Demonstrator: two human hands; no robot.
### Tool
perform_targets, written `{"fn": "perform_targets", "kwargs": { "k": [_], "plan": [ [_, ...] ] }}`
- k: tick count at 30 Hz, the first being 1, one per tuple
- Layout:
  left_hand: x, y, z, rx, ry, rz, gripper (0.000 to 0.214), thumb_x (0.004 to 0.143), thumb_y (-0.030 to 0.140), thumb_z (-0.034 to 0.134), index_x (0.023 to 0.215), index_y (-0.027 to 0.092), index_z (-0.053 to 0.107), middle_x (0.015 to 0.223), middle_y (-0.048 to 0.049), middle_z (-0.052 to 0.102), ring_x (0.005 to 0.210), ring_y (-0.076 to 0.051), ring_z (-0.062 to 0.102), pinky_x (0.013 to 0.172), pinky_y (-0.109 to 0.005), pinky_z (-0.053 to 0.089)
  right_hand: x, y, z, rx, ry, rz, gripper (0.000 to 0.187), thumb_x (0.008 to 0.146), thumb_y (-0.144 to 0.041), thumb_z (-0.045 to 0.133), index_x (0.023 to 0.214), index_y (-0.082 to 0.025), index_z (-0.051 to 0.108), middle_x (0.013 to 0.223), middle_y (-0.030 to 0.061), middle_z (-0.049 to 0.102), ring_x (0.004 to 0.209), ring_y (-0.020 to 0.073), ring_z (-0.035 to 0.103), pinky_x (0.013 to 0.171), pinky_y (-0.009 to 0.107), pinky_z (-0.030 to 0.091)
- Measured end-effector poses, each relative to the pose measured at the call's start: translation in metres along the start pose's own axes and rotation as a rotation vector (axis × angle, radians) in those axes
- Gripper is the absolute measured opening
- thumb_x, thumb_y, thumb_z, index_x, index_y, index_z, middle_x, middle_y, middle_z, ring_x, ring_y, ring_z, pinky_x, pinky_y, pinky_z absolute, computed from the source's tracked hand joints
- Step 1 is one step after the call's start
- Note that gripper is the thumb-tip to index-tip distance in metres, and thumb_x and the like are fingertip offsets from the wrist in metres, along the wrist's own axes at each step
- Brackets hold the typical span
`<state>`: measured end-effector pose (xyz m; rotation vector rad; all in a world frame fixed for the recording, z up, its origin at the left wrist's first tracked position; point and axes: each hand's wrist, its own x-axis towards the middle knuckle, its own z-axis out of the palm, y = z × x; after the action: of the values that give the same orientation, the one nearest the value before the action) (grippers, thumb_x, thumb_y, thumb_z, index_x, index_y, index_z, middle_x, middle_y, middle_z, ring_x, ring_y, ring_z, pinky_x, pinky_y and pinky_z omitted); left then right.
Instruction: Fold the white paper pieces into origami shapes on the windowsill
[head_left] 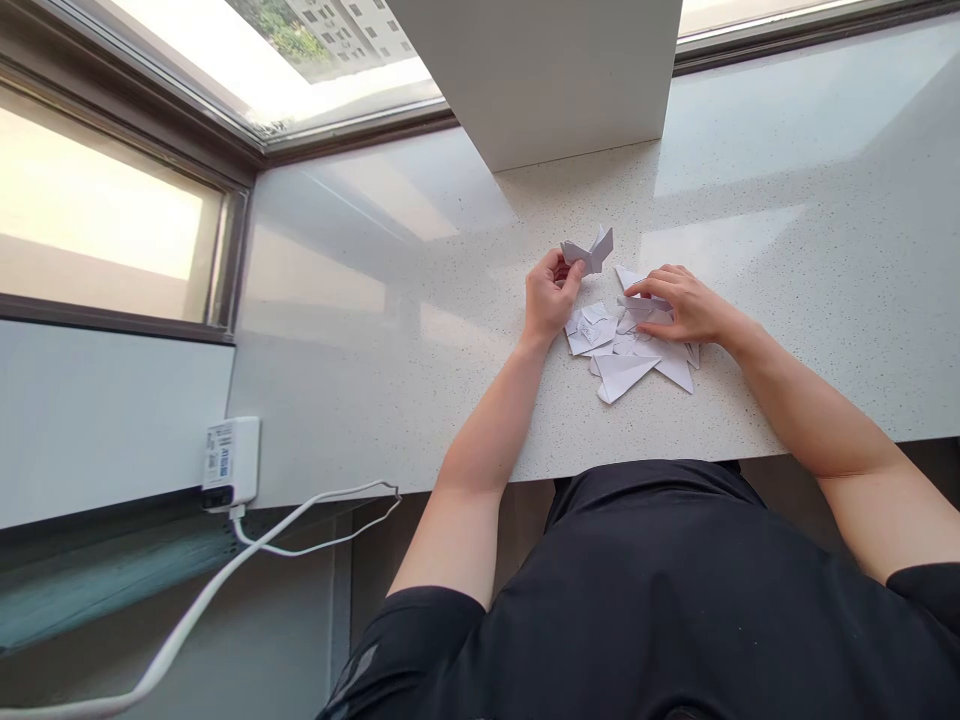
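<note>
Creased white paper (pixel 589 250) pinched in left hand's (pixel 551 298) closed grip; right hand's (pixel 682 305) grip open on scraps (pixel 626 372).

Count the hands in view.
2: the left hand holding a folded paper piece, the right hand touching a pile of folded paper on the speckled countertop.

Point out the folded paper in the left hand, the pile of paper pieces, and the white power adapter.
Folded paper (pixel 587 253): head view, on its middle fold.
Paper pile (pixel 621 376): head view, on the folded triangle at its near edge.
White power adapter (pixel 232 460): head view, on its labelled face.
</note>
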<state>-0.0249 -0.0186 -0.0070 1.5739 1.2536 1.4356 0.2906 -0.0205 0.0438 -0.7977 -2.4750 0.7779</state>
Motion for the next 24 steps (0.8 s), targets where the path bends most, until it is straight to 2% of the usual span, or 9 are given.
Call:
{"fn": "perform_targets", "kwargs": {
  "k": [3, 9, 12, 15, 18, 21, 24],
  "plan": [
    [0.001, -0.002, 0.000, -0.001, 0.005, 0.001, 0.067, 0.110, 0.090, 0.084, 0.121, 0.025, 0.087, 0.116, -0.0102, 0.092, 0.109, -0.027, 0.090, 0.100, -0.041, 0.075, -0.001, 0.006, -0.003, -0.017, 0.057, 0.062, 0.049, 0.108, -0.047, 0.082, 0.153, -0.026, 0.082, 0.130, 0.0176, 0.087, 0.118, 0.0421, 0.077, 0.118, 0.063, 0.057],
    [0.001, -0.006, 0.001, -0.003, 0.009, 0.024, 0.075, 0.108, 0.098, 0.079, 0.121, 0.025, 0.088, 0.117, -0.0113, 0.092, 0.106, -0.026, 0.090, 0.098, -0.041, 0.075, -0.007, 0.022, -0.002, -0.057, 0.275, 0.273, 0.061, 0.109, -0.047, 0.082, 0.167, -0.029, 0.072, 0.148, 0.0196, 0.082, 0.132, 0.0465, 0.077, 0.116, 0.068, 0.065],
    [0.000, -0.004, 0.000, -0.003, 0.008, 0.021, 0.074, 0.107, 0.098, 0.079, 0.120, 0.025, 0.088, 0.115, -0.0108, 0.092, 0.107, -0.026, 0.090, 0.100, -0.042, 0.076, -0.008, 0.026, -0.002, -0.077, 0.332, 0.286, 0.063, 0.111, -0.051, 0.080, 0.170, -0.030, 0.070, 0.152, 0.0203, 0.081, 0.136, 0.0486, 0.076, 0.116, 0.071, 0.067],
    [0.000, -0.001, -0.001, 0.001, -0.002, 0.015, 0.072, 0.108, 0.097, 0.080, 0.120, 0.026, 0.087, 0.114, -0.0101, 0.091, 0.108, -0.027, 0.090, 0.102, -0.043, 0.076, -0.007, 0.020, -0.002, -0.126, 0.350, 0.226, 0.055, 0.115, -0.051, 0.076, 0.167, -0.032, 0.074, 0.160, 0.0201, 0.080, 0.146, 0.0524, 0.073, 0.126, 0.080, 0.061],
    [-0.001, 0.000, -0.001, 0.004, -0.006, 0.019, 0.069, 0.110, 0.094, 0.080, 0.121, 0.026, 0.087, 0.116, -0.0106, 0.092, 0.107, -0.027, 0.090, 0.100, -0.043, 0.075, -0.004, 0.006, 0.001, -0.139, 0.288, 0.098, 0.043, 0.119, -0.041, 0.071, 0.160, -0.035, 0.082, 0.161, 0.0164, 0.084, 0.152, 0.0519, 0.071, 0.131, 0.082, 0.056],
    [-0.001, 0.002, -0.002, 0.008, -0.008, 0.014, 0.065, 0.112, 0.089, 0.081, 0.121, 0.026, 0.087, 0.116, -0.0107, 0.091, 0.108, -0.027, 0.089, 0.100, -0.043, 0.075, -0.001, -0.007, 0.007, -0.100, 0.101, -0.055, 0.041, 0.121, -0.031, 0.065, 0.154, -0.035, 0.090, 0.151, 0.0126, 0.091, 0.153, 0.0480, 0.073, 0.130, 0.079, 0.055],
    [-0.001, 0.003, -0.002, 0.013, -0.009, -0.006, 0.063, 0.112, 0.088, 0.082, 0.121, 0.026, 0.086, 0.115, -0.0101, 0.091, 0.109, -0.027, 0.089, 0.100, -0.041, 0.074, 0.000, -0.011, 0.013, -0.083, -0.005, -0.083, 0.042, 0.123, -0.031, 0.061, 0.150, -0.031, 0.093, 0.146, 0.0144, 0.093, 0.149, 0.0464, 0.076, 0.128, 0.076, 0.056]
  ]
}}
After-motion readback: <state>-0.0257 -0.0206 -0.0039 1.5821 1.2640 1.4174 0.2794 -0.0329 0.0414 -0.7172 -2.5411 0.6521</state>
